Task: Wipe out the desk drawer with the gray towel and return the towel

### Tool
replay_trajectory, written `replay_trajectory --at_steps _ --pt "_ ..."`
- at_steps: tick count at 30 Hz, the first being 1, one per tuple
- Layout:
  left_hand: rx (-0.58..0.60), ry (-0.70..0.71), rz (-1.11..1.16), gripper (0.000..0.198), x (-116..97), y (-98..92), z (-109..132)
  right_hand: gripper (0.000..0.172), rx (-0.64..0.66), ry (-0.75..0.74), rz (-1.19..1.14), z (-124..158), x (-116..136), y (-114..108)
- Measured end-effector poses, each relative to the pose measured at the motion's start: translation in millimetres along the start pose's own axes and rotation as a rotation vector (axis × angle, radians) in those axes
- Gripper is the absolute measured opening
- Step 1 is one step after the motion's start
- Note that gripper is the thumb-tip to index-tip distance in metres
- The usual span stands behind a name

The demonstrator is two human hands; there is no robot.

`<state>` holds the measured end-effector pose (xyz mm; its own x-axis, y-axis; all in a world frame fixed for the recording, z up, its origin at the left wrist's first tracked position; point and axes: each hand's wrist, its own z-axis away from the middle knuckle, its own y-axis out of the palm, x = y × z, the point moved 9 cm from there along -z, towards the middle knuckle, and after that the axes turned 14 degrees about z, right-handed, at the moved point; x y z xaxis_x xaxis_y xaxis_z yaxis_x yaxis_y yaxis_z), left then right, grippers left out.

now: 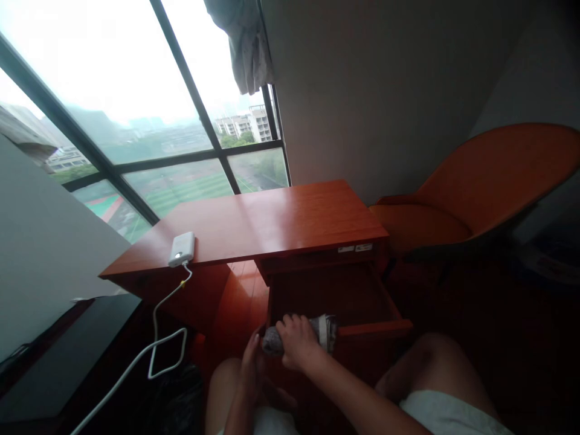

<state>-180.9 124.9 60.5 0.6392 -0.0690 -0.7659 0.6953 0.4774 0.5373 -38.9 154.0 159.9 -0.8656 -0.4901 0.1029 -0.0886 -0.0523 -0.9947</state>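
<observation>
Daylight from a big window (136, 121) falls on an orange-brown wooden desk (272, 220) set against a pale wall, and I am looking down at it from a seated position with both knees showing at the bottom of the view. Right at the near edge of the open drawer (335, 302) sits a rolled grey cloth bundle (312, 335) with a lighter band near its right end, lying across the drawer's front lip. My right hand (296, 341) lies over the top of the roll with its fingers curled around it, grasping it. My left hand (254, 365) is just below and left of the roll, fingertips up against its left end; I cannot tell whether those fingers are closed on the cloth or only touching it. Inside the drawer I see dark wood and nothing I can make out. On the desk top, well to the left, a white power bank (182, 249) lies flat, with 1 white cable (156, 338) running off the edge and looping down toward the floor. An orange chair (475, 193) stands just beside the desk on the right, and a grey curtain (247, 42) hangs bunched at the top of the window.
</observation>
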Motion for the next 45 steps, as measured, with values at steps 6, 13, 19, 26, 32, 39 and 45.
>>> replay_trajectory --at_steps 6,13,19,26,32,39,45 --pt "0.042 0.030 -0.145 0.056 -6.4 8.2 7.5 0.044 0.020 0.025 -0.030 42.7 -57.9 -2.9" --pt "0.033 0.174 -0.289 0.065 -11.6 9.4 9.6 0.065 -0.015 0.111 -0.071 106.7 -150.5 -3.5" --pt "0.034 0.165 -0.288 0.061 -11.0 7.1 8.1 0.066 -0.033 0.151 -0.021 152.0 -205.9 -7.4" --pt "0.011 0.133 -0.260 0.061 -4.4 -1.4 4.9 0.072 -0.113 0.025 -0.005 177.0 -222.3 -0.4" --pt "0.014 0.098 -0.217 0.062 0.6 -8.6 -3.9 0.067 -0.248 0.074 0.057 201.4 -250.9 9.5" --pt "-0.031 0.059 -0.106 0.055 0.5 -6.7 -3.6 0.063 -0.355 0.225 -0.021 197.5 -231.4 1.2" --pt "-0.030 0.060 -0.069 0.055 -0.5 -2.3 -2.1 0.062 -0.219 0.458 0.032 158.7 -194.0 -1.3"
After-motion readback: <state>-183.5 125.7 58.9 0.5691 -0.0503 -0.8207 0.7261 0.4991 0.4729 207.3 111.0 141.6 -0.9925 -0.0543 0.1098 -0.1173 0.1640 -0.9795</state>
